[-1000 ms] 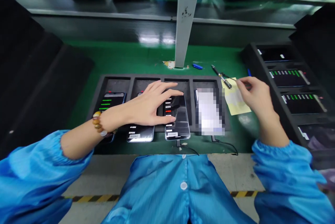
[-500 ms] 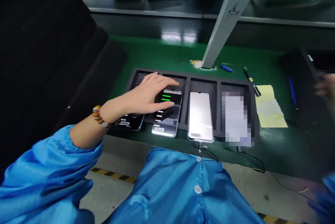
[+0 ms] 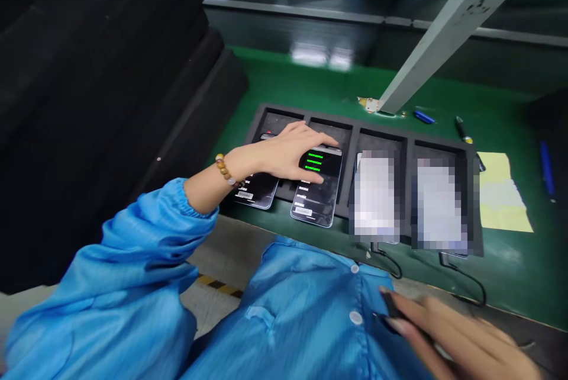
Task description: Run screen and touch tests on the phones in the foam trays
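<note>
My left hand [image 3: 290,152], a bead bracelet at its wrist, lies with fingers spread over the second phone [image 3: 314,199]. That phone's dark screen shows green bars near the top. Partly under the hand and wrist is the leftmost phone [image 3: 255,190], also dark-screened. Both lie in a black foam tray [image 3: 355,137], overhanging its front edge. Low at the right, my right hand [image 3: 461,332] is blurred, its fingers closed on a small black object [image 3: 390,306] whose kind I cannot make out. It is in front of the table edge, apart from the phones.
Two pixelated phones, the third [image 3: 376,196] and the fourth [image 3: 440,205], have black cables [image 3: 470,282] plugged in at their near ends. Yellow paper [image 3: 506,190], a marker [image 3: 461,128] and a blue cap [image 3: 425,116] lie beyond. A grey post [image 3: 444,42] and stacked black foam [image 3: 133,72] stand nearby.
My right hand has come from the far right edge to the lower front with the black object. My left hand stays over the second phone, which shows another green bar. The view has shifted.
</note>
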Action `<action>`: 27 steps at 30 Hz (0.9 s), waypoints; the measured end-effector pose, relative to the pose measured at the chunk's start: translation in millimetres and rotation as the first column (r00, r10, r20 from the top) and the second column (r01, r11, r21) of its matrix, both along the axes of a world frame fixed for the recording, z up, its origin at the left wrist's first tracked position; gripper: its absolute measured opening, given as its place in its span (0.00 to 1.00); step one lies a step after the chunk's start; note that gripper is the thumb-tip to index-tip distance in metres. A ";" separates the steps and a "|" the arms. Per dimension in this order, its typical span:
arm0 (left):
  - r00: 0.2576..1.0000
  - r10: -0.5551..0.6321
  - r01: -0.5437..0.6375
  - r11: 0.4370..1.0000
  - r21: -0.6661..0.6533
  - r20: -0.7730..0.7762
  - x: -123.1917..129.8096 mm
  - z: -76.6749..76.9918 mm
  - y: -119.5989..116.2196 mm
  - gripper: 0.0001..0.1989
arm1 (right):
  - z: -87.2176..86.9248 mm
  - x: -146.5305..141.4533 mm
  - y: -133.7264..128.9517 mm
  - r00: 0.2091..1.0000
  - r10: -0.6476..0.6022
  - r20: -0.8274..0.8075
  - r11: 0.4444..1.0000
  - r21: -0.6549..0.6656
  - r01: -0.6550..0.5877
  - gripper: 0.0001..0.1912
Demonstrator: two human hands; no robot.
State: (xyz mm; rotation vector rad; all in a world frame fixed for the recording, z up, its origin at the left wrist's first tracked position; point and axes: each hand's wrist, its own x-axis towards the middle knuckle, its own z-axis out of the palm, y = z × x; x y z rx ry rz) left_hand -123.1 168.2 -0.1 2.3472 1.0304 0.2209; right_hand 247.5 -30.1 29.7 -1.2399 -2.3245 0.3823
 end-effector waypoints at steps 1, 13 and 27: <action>1.000 0.006 -0.006 1.000 0.004 0.018 0.0 -1.3 2.0 0.40 | -6.9 -17.9 -1.2 0.995 0.098 -0.019 0.993 -0.066 -0.099 0.14; 0.998 -0.017 0.019 0.999 -0.026 0.068 -6.9 -1.7 3.8 0.37 | -42.3 -112.2 30.5 0.982 0.191 0.013 0.972 -0.140 -0.187 0.16; 0.998 -0.060 0.060 0.998 -0.026 0.002 -4.2 4.2 -11.0 0.54 | -41.9 -115.1 35.6 0.983 0.177 0.051 0.976 -0.138 -0.169 0.15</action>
